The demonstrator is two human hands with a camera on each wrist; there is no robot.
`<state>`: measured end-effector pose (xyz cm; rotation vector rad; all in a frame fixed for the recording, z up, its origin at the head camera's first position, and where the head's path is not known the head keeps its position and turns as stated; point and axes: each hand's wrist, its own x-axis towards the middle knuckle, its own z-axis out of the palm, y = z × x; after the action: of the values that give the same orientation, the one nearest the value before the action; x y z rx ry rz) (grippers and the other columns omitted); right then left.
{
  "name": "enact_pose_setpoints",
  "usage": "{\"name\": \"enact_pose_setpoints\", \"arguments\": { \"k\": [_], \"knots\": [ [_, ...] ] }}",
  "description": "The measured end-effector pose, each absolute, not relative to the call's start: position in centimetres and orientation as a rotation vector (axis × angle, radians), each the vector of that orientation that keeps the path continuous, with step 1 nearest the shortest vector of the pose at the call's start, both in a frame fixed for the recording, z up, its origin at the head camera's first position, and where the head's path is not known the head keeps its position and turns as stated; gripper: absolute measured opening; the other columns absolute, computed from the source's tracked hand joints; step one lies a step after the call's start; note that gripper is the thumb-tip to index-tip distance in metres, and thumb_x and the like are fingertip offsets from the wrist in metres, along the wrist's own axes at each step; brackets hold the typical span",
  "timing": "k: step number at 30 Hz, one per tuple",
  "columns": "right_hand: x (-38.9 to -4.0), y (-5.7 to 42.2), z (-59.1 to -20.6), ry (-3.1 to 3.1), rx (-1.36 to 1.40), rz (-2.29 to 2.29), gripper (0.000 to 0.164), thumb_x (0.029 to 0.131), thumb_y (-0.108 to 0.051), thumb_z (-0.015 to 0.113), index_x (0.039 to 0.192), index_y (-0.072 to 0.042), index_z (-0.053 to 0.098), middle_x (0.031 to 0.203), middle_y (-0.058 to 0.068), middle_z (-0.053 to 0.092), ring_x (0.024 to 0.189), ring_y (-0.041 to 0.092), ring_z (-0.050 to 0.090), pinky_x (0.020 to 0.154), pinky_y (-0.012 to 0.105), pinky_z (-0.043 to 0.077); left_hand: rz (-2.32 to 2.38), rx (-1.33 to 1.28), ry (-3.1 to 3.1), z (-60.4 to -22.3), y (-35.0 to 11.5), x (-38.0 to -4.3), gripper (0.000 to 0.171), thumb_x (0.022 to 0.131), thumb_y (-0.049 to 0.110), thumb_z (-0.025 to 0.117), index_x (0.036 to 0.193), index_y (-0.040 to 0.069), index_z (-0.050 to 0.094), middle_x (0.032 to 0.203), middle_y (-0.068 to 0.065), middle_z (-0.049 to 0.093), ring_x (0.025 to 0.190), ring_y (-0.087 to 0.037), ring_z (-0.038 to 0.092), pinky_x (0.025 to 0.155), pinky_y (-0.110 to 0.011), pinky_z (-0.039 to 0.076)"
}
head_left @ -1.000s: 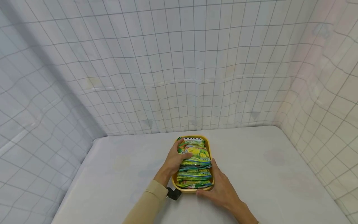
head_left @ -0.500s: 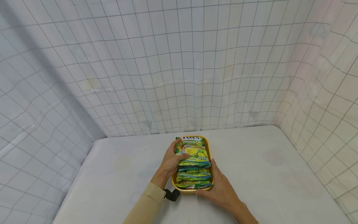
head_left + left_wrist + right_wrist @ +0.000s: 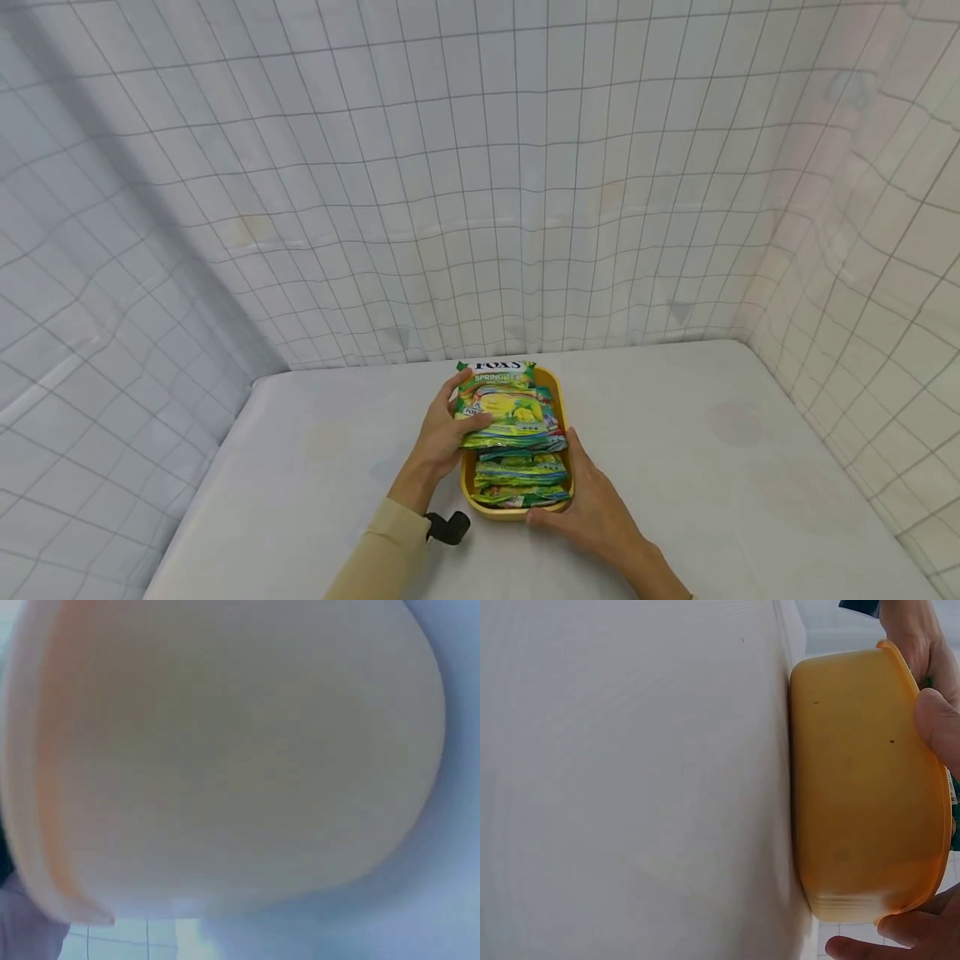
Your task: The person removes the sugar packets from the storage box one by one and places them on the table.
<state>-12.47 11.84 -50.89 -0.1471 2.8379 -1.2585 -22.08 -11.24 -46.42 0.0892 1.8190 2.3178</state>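
A green and yellow candy bag marked FOX'S Spring Tea lies tilted over the left rim of a yellow plastic tub. My left hand pinches the bag's left edge, thumb on its front and the other fingers mostly hidden. Several more candy bags are packed in the tub beneath and in front of it. At the tub's near right corner my right hand grips the rim, thumb at the near side and fingers along the right side. The right wrist view shows the tub's smooth outer wall standing on the table.
The tub stands on a white-covered table, near the middle. White grid-patterned cloth rises behind and on both sides. A black wrist strap mount sits by the left sleeve. In the left wrist view the tub wall fills most of the frame.
My left hand has drawn the front candy bag to the left, partly past the tub's left rim, uncovering more bags beneath. The right hand and the tub have stayed put.
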Motion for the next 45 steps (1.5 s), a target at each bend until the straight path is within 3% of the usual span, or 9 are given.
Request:
{"name": "enact_pose_setpoints", "arguments": {
  "k": [9,45],
  "knots": [
    [-12.5,11.7,-50.7,2.839,-0.152,-1.269,0.139,0.066,-0.074,0.082,0.164,-0.007,0.010,0.167,0.015,0.022,0.147,0.037,0.033,0.113,0.055,0.036,2.413,0.099,1.683,-45.8,-13.4,-21.2,0.090,0.089,-0.016,0.067,0.161,0.020,0.028,0.148,-0.020,0.043,0.111,-0.028,0.065,0.087,-0.037,0.058],
    [-12.4,11.9,-50.6,2.839,-0.163,-1.254,0.140,0.065,-0.074,0.082,0.164,-0.008,0.008,0.167,0.014,0.019,0.148,0.036,0.030,0.115,0.054,0.033,2.455,0.177,1.698,-45.7,-22.2,-19.7,0.087,0.094,-0.017,0.058,0.162,0.020,0.021,0.139,-0.013,0.043,0.105,-0.021,0.067,0.086,-0.032,0.058]
  ]
}}
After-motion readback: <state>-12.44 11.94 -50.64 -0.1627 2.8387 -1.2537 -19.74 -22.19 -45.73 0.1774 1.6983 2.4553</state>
